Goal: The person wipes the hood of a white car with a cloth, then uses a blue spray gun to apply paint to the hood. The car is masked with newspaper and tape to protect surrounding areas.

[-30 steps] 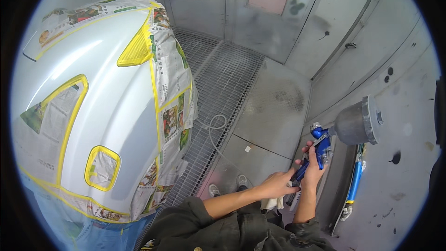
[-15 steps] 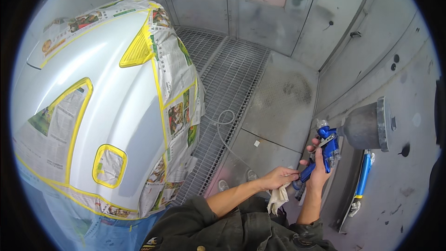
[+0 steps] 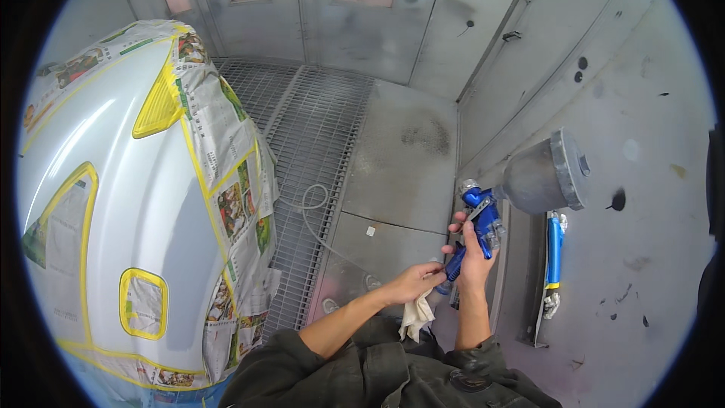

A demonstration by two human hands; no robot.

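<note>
right hand (image 3: pixel 474 263) half-curled around blue spray gun (image 3: pixel 488 231)

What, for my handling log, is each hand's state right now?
Left hand: closed, holding a cream cloth beside the gun.
Right hand: closed, holding the blue spray gun.

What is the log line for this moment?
right hand: holds blue spray gun with round grey cup | left hand: at gun's handle, cream cloth below

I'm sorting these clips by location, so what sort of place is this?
Most likely a car spray booth: the right hand holds a blue spray gun, a silvery vehicle body is masked with newspaper and yellow tape, and metal grating covers part of the floor.
</note>
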